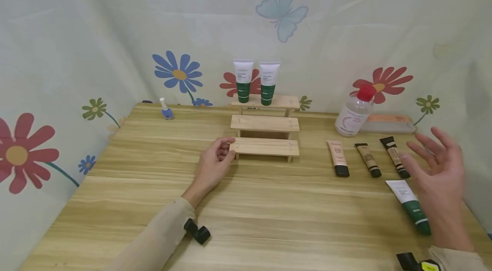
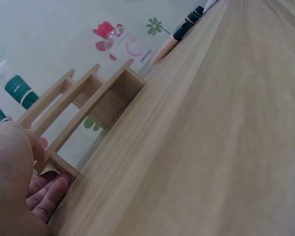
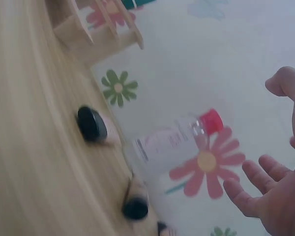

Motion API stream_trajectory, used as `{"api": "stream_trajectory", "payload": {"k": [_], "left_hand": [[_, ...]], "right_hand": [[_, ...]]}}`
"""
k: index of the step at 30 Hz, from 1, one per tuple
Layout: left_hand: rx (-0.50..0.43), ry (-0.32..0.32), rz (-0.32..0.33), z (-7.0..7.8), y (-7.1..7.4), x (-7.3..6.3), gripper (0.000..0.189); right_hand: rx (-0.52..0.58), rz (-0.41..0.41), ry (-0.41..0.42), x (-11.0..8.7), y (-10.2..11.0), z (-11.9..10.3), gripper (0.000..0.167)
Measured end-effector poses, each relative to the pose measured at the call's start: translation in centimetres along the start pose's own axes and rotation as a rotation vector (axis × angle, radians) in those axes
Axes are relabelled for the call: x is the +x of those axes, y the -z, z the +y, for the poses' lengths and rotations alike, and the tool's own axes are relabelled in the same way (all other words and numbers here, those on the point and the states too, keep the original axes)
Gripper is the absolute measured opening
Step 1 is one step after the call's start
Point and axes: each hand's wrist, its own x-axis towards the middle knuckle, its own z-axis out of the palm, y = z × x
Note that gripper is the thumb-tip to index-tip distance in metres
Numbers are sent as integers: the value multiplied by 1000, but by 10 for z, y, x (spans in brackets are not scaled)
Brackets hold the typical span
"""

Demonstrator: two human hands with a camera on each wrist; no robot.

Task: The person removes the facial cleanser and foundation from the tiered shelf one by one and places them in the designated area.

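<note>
**lurker:** What's each hand up to on your feeds?

**me:** Watching remotely here. The left hand [image 1: 212,163] has hold of the near left corner of a three-tier wooden stand [image 1: 264,123] — on the left wrist cam I can see fingers curled under the end of the lowest step. The right hand [image 1: 442,166] has nothing in it: fingers spread apart, loosely bent, up in the air over the right side of the surface [image 1: 269,211].

**lurker:** And where's the stand exactly?

**me:** Toward the back of the surface, roughly in the middle, close to the flowery backdrop [image 1: 115,27]. Two white-and-green tubes [image 1: 243,81] are upright side by side on its top step, a small gap between them.

**lurker:** Anything near the right hand?

**me:** Yep, a loose white-and-green tube [image 1: 409,207] lies just beside that forearm, green end toward me. Further back there's a row of three lying down: a pink BB tube [image 1: 338,158], then a slim beige tube [image 1: 368,160] and a black-and-beige tube [image 1: 395,158]. Behind those stands a clear bottle [image 1: 351,115] with a red cap. Way over left — a little blue nail polish bottle [image 1: 167,112] with a white cap, standing alone. Right wrist cam's pretty blurry, fwiw.
</note>
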Motion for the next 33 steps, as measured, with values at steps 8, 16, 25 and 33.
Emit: {"api": "stream_trajectory", "payload": {"k": [8,16,25,33], "left_hand": [[-20,10,-6,-1,-3,0,33],[-20,-1,-2,-3,-2,1,35],[-25,6,10,-5,0,-1,34],[-37,-6,2,-4,-1,1,34]], "right_hand": [[255,-157,82,15,-51,-23,95],[310,-262,148,19,-104,-43,87],[396,-355,190,21,-152,-58,84],[402,-350,203,25,-181,-59,83]]}}
